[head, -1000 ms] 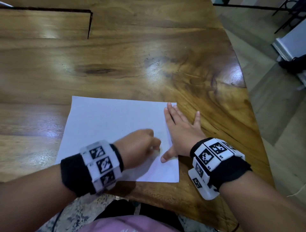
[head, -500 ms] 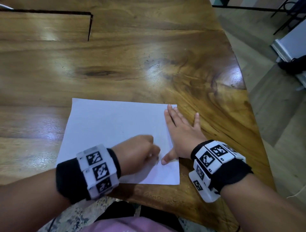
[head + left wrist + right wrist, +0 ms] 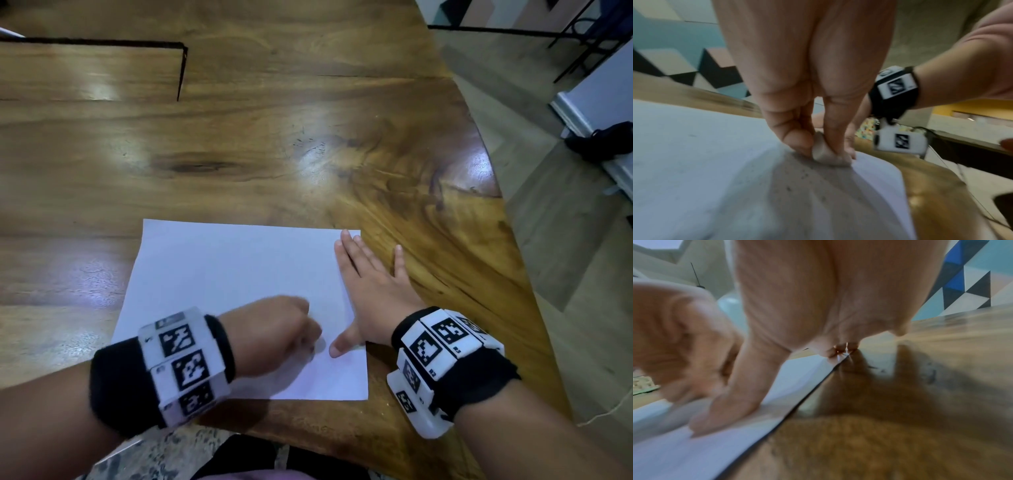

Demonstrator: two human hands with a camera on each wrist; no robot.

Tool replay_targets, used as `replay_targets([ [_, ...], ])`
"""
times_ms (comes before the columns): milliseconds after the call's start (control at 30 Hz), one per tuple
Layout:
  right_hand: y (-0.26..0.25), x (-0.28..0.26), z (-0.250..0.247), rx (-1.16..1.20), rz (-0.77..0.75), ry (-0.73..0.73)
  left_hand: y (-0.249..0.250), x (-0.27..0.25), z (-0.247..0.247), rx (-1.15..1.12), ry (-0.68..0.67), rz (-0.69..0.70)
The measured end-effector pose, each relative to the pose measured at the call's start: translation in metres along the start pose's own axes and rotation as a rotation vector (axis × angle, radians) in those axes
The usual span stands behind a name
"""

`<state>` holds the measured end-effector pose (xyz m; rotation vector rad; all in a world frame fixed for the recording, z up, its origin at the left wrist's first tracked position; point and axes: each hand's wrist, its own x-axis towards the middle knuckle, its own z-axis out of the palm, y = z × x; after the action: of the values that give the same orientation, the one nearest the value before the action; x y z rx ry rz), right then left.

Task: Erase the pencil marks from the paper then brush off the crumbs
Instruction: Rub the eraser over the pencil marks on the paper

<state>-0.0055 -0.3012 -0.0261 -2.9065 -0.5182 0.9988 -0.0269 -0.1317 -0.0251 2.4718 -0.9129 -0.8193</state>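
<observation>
One white paper (image 3: pixel 233 274) lies on the glossy wooden table (image 3: pixel 308 137); left hand (image 3: pixel 274 329) pinches eraser (image 3: pixel 823 154), right hand (image 3: pixel 373 291) pressed flat.

The paper (image 3: pixel 219 291) is laid on the table (image 3: pixel 308 137) near its front edge; the right hand (image 3: pixel 373 291) is spread across the paper's right edge, partly on the table. The left hand (image 3: pixel 274 329) is placed on the paper's near right part, just left of the right thumb; the eraser (image 3: pixel 826 154) is pinched beneath it against the sheet, with crumbs (image 3: pixel 805 175) scattered just before it.
</observation>
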Motion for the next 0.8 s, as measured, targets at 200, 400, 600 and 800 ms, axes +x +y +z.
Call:
replay_targets([
  [200, 0.013, 0.001, -0.002, 0.106, 0.007, 0.067, -0.006, -0.012, 0.007, 0.044, 0.065, 0.114],
  [400, 0.017, -0.001, -0.004, 0.068, -0.019, 0.091, -0.002, 0.0, -0.011, -0.013, -0.109, 0.045],
  [600, 0.016, 0.0, -0.003, 0.036, 0.001, 0.077, -0.025, 0.059, -0.076, 0.033, 0.162, -0.19],
  [800, 0.017, 0.002, -0.002, 0.051, 0.013, 0.06, -0.027, 0.093, -0.079, -0.034, 0.361, -0.202],
])
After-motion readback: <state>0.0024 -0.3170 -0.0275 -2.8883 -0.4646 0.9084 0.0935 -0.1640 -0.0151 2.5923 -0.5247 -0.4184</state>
